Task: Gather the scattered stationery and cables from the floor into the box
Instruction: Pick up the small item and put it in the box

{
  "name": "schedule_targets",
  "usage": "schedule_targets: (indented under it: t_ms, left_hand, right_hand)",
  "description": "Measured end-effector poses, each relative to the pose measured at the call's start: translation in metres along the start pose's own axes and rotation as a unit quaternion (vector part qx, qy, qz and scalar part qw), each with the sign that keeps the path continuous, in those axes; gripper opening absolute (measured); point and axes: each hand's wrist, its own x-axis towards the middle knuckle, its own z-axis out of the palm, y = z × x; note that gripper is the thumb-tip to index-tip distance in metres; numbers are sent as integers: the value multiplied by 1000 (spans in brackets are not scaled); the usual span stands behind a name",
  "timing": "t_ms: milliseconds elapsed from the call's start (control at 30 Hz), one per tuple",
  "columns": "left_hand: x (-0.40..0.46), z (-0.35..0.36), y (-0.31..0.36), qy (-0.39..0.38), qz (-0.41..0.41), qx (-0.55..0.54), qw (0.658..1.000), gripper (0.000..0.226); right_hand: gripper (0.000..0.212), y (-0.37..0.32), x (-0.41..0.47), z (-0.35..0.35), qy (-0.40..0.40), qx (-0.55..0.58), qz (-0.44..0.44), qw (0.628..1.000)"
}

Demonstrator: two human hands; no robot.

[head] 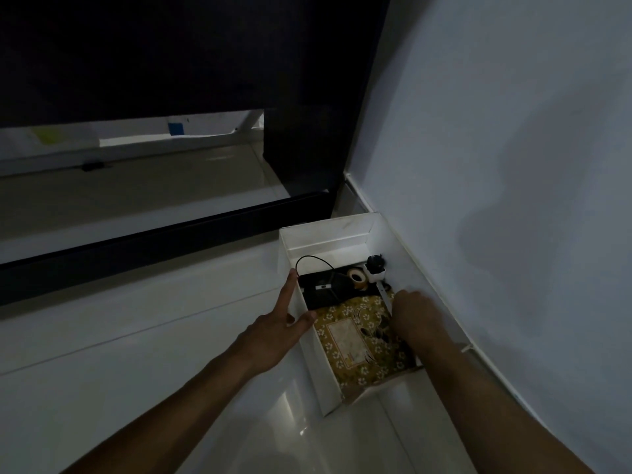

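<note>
The left hand (277, 331) lay flat with straight fingers on the white box (309, 340) wall. The right hand (412, 311) reached inside; its grip was hidden. The box looked light and bendy, best held by both sides.

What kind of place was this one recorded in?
Probably a dim room in a home, in a floor corner: glossy floor tiles, a painted wall with a skirting, dark furniture alongside, and a white box of odds and ends.

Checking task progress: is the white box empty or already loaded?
Loaded. The white box holds a floral notebook, tape roll, white plug adapter and a black cable over a dark item.
</note>
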Motion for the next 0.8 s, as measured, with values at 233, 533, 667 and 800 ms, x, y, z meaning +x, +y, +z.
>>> schedule_targets:
  t_ms: [233, 533, 667, 800]
  left_hand:
    - [0, -2, 0, -2, 4, -8, 1000, 72]
    - [-3, -7, -2, 18, 15, 35, 999, 71]
    - [-18, -27, 3, 71, 75, 8, 995, 60]
    - [-42, -59, 14, 183, 183, 32, 966, 19]
  right_hand:
    - [22, 5, 0, -1, 13, -33, -32, 999]
    - [18, 1, -12, -13, 26, 16, -28, 999]
    - [37, -31, -27, -52, 82, 154, -81, 981]
    - [40, -73, -52, -102, 143, 235, -151, 950]
